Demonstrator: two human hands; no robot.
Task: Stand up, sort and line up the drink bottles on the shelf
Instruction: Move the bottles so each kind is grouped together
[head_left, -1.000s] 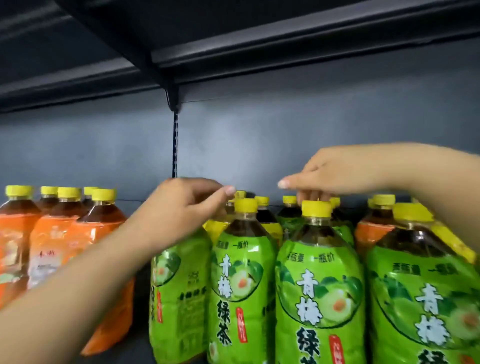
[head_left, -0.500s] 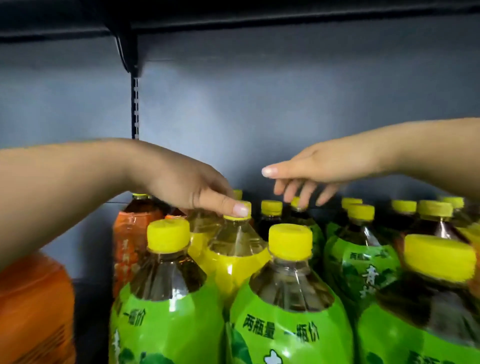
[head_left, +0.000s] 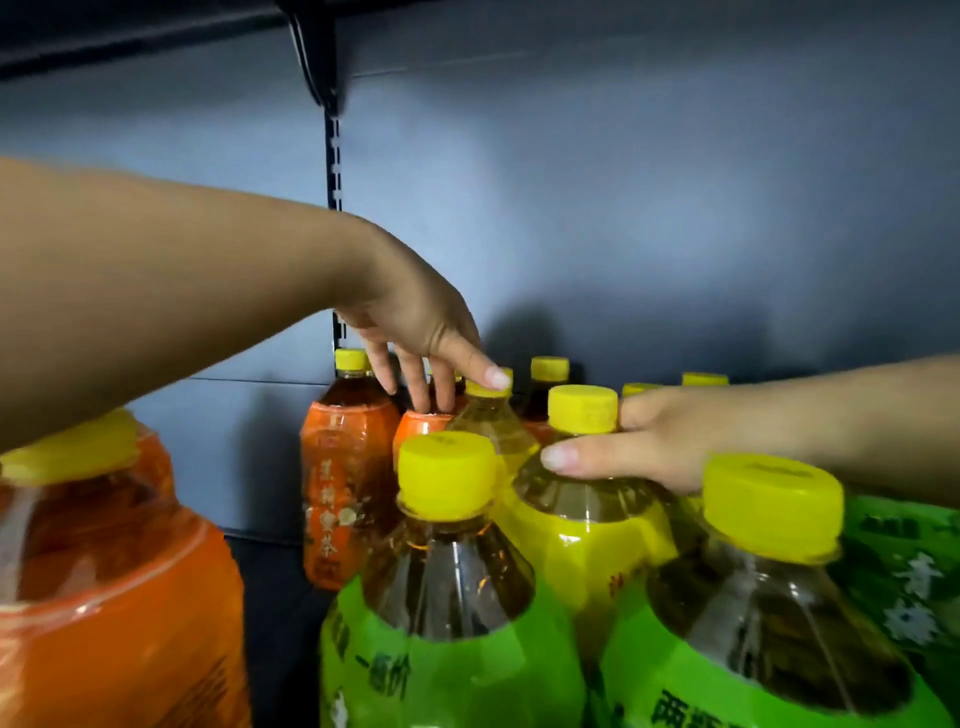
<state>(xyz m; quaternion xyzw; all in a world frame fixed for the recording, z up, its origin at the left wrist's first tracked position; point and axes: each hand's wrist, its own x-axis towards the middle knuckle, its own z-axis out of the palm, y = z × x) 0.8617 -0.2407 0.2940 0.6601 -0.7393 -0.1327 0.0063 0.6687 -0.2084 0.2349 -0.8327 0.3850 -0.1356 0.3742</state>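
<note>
Big tea bottles with yellow caps stand crowded on a dark shelf. My right hand (head_left: 665, 441) grips the neck of a yellow-labelled bottle (head_left: 587, 535) in the second row, thumb in front and fingers behind. My left hand (head_left: 421, 338) reaches to the back. Its straight fingers point down onto an orange-labelled bottle (head_left: 421, 423) and hide that bottle's cap. Its thumb lies on the cap of a second yellow-labelled bottle (head_left: 488, 415). Two green-labelled bottles (head_left: 447, 597) (head_left: 769, 623) stand in front.
A large orange-labelled bottle (head_left: 104, 597) fills the near left, under my left forearm. Another orange one (head_left: 345, 467) stands upright at the back by the slotted upright (head_left: 332, 156). A dark gap of shelf floor (head_left: 275, 597) lies between them. More caps show at the back right.
My right hand has dropped from hovering over the back row and taken the yellow-labelled bottle's neck. My left hand has reached farther back, onto the orange bottle. The view has moved closer.
</note>
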